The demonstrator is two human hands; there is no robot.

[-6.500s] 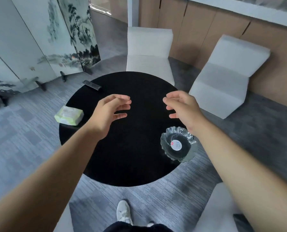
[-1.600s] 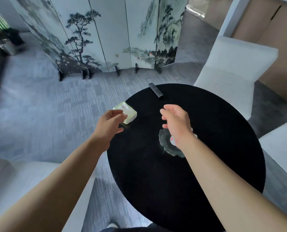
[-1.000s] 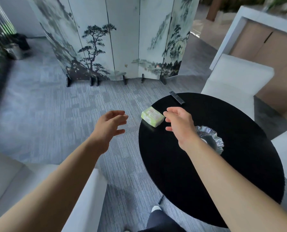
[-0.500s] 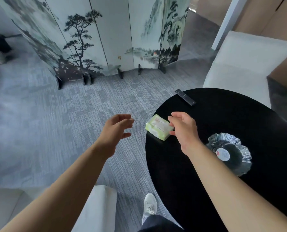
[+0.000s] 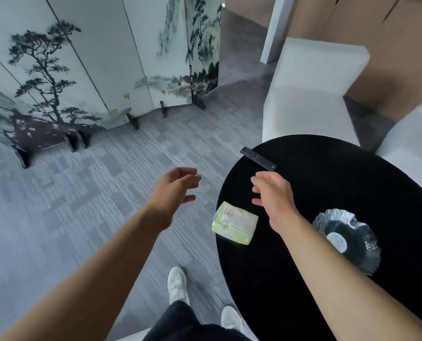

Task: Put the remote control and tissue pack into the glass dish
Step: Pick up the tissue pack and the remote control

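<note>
A slim black remote control (image 5: 258, 159) lies at the far left edge of the round black table (image 5: 291, 279). A pale green tissue pack (image 5: 234, 223) rests flat near the table's left edge. The fluted glass dish (image 5: 347, 239), with a round sticker in its base, sits to the right. My right hand (image 5: 272, 195) hovers open above the table, between the tissue pack and the remote, its fingertips just short of the remote. My left hand (image 5: 174, 190) floats open over the carpet, left of the table. Both hands hold nothing.
A painted folding screen (image 5: 94, 70) stands at the back left on grey carpet. White armchairs (image 5: 310, 89) flank the table at the back and right. My legs and white shoes (image 5: 178, 283) are close to the table's left front edge.
My right hand has gone past the tissue pack toward the remote. The view has shifted, so the table sits further right and lower. The tissue pack has not been picked up.
</note>
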